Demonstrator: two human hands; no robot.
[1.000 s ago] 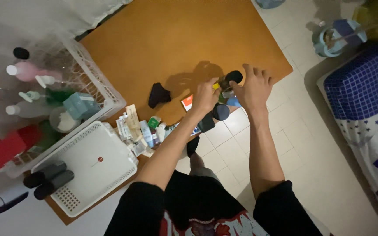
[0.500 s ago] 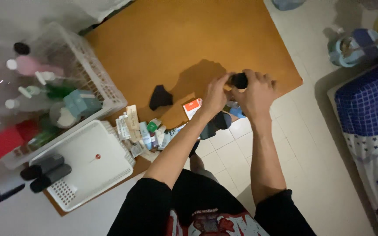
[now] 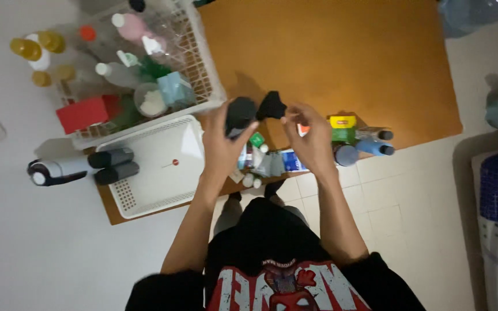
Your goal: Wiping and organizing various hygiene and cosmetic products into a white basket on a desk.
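My left hand (image 3: 221,144) covers the lower part of the dark container (image 3: 240,114), so its shape stays unclear. The small tubes (image 3: 260,164) near my wrists blur together, perhaps sachets too. The far basket (image 3: 206,69) is cut off.

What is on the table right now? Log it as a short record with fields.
left hand: left hand grips a dark bottle
right hand: right hand, fingers at a black cloth
table: orange top
baskets: full basket of bottles; white tray beside it
front edge: small tubes, blue bottles, yellow box
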